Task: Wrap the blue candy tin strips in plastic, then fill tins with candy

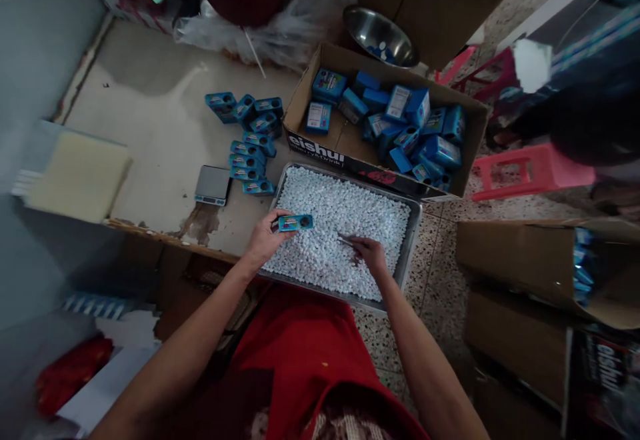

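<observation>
My left hand (265, 237) is closed around a small blue box (295, 223) with a dark round spot on its upper face. It holds the box over the left part of a metal tray (414, 233). Small white pellets (320, 190) fill the tray. Above their middle, my right hand (369, 255) grips a small scoop (345, 238), its tip at the pellets; the fingers partly cover the handle. Several similar blue boxes (247, 160) stand in a rough row on the table, left of the tray.
A digital scale (213, 185) lies on the table (150, 93). Behind the tray, an open carton (313, 150) holds many blue boxes. A metal bowl (380, 33) is beyond it. At right are a pink stool (540, 170), a person's dark clothing, and more cartons (515, 260).
</observation>
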`<action>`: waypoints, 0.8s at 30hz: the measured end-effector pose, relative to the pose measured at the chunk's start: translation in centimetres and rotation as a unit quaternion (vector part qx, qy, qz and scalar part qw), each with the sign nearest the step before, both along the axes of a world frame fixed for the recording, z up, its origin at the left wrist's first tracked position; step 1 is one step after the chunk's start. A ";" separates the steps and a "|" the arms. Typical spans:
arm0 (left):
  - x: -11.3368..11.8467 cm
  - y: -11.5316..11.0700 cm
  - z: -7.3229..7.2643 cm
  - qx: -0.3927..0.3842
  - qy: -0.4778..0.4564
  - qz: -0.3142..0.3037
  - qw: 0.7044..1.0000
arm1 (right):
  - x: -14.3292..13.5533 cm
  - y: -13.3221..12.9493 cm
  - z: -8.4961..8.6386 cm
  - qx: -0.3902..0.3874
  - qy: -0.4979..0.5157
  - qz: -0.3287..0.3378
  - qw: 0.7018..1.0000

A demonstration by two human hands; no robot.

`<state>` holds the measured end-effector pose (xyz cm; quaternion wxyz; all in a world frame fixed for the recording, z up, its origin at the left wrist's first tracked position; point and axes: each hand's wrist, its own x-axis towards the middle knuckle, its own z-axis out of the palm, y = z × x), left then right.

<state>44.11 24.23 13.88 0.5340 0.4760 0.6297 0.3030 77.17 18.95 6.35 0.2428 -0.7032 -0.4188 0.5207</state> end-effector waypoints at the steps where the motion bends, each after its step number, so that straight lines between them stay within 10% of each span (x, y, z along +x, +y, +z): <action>1: -0.3 0.0 0.3 -0.003 0.012 0.015 1.000 | -0.8 0.1 -0.4 -0.012 0.018 -0.016 1.000; 9: -2.2 0.6 1.9 0.016 0.122 -0.012 0.992 | 1.2 0.7 6.6 -0.064 0.125 -0.032 0.990; 15: -2.0 0.4 2.6 0.029 0.136 -0.036 0.990 | -2.6 5.3 11.5 -0.024 0.154 0.040 0.987; 19: -2.5 0.3 2.0 0.046 0.139 -0.034 0.989 | -6.9 7.6 15.7 0.061 -0.001 0.118 0.991; 24: -3.1 0.3 0.3 0.097 0.117 0.031 0.988 | -13.0 8.5 21.0 0.192 -0.224 0.250 0.922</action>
